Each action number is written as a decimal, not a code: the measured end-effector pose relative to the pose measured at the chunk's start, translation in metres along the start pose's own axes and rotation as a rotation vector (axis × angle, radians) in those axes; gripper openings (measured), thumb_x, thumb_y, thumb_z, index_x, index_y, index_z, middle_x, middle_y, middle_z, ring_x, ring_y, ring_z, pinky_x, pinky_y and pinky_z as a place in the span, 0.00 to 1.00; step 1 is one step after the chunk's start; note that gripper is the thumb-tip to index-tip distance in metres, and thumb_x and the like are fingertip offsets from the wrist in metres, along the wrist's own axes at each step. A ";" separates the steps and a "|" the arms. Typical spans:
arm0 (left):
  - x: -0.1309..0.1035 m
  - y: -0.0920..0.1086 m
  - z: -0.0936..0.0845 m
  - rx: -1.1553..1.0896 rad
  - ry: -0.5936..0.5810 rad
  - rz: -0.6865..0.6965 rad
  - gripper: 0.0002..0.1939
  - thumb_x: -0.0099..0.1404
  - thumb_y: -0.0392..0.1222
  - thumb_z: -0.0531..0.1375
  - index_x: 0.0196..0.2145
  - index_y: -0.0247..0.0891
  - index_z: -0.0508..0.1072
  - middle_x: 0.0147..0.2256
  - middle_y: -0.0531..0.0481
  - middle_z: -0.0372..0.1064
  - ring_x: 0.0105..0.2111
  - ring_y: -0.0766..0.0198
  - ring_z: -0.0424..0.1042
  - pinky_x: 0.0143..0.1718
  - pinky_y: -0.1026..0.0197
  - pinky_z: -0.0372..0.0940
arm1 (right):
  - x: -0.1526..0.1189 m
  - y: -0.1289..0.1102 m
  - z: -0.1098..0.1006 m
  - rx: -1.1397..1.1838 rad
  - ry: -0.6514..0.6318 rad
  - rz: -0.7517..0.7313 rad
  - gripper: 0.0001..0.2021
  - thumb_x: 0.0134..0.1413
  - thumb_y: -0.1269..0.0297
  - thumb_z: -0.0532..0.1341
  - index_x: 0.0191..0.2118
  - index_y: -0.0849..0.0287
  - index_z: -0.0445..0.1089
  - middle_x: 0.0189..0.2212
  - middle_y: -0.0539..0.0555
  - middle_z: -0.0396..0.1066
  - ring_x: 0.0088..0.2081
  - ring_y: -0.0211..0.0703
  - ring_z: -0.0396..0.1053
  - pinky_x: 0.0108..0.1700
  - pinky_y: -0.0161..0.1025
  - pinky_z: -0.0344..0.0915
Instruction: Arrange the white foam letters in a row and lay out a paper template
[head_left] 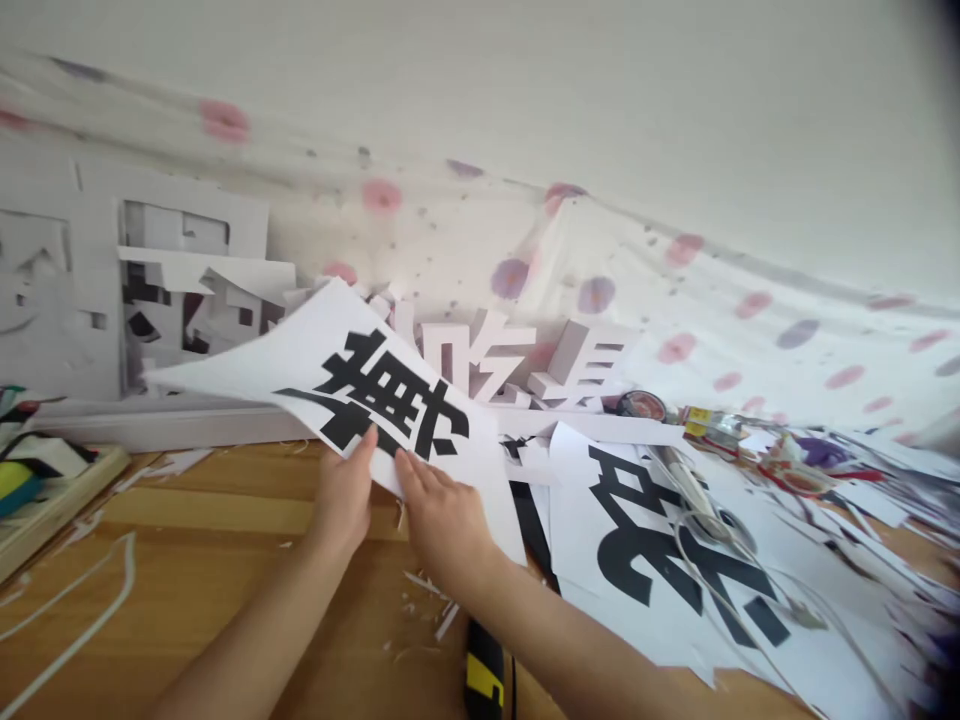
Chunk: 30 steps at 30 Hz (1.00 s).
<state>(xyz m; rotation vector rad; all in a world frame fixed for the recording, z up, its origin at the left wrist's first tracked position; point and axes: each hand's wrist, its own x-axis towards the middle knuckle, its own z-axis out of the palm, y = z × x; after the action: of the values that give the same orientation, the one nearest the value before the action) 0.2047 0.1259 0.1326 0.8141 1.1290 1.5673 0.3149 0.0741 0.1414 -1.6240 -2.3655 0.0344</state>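
Note:
A white paper sheet (300,345) with a bold black printed character is raised above the wooden table, its left corner drooping to a point. At its near edge my left hand (346,500) grips it, thumb on top and the other fingers hidden underneath. My right hand (450,510) is on the same edge just to the right, its fingers lying together over the paper. Another printed sheet (630,620) with a large black character lies flat to the right. Below my right forearm is a black and yellow tool (484,670), partly covered.
White cut-out foam characters (487,350) stand along the back, with cut white boards (82,350) at left. A roll of tape (641,405), a cable (697,570) and paper scraps clutter the right. A wooden tray (60,510) sits at far left.

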 end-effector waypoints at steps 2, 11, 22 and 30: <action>0.014 0.000 -0.015 0.004 0.087 -0.049 0.18 0.59 0.37 0.58 0.49 0.37 0.68 0.46 0.43 0.73 0.43 0.50 0.75 0.42 0.48 0.73 | -0.003 -0.004 0.003 0.076 -0.025 -0.053 0.30 0.53 0.66 0.57 0.63 0.57 0.54 0.61 0.60 0.56 0.55 0.57 0.65 0.47 0.53 0.69; 0.066 0.021 -0.151 0.108 -0.090 -0.260 0.20 0.41 0.36 0.68 0.36 0.39 0.75 0.30 0.45 0.78 0.29 0.45 0.77 0.29 0.47 0.75 | -0.019 0.030 -0.028 0.330 0.040 0.154 0.21 0.58 0.53 0.56 0.55 0.52 0.65 0.53 0.55 0.69 0.53 0.53 0.67 0.51 0.51 0.65; 0.063 -0.022 -0.197 0.238 -0.091 -0.287 0.24 0.37 0.35 0.73 0.35 0.36 0.74 0.31 0.46 0.78 0.27 0.53 0.77 0.25 0.60 0.73 | -0.013 0.015 -0.006 0.365 -0.084 0.240 0.23 0.58 0.56 0.55 0.58 0.56 0.62 0.55 0.56 0.67 0.56 0.51 0.63 0.55 0.49 0.61; 0.062 -0.018 -0.203 0.072 -0.084 -0.197 0.31 0.36 0.37 0.74 0.41 0.39 0.73 0.30 0.50 0.78 0.25 0.59 0.76 0.25 0.65 0.72 | -0.027 0.014 0.034 0.260 -0.122 0.268 0.23 0.55 0.62 0.57 0.58 0.58 0.63 0.54 0.59 0.67 0.55 0.54 0.65 0.55 0.51 0.62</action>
<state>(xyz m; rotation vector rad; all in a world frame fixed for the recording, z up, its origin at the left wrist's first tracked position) 0.0105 0.1325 0.0450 0.7841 1.1727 1.3245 0.3288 0.0594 0.1010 -1.8357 -2.1004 0.4848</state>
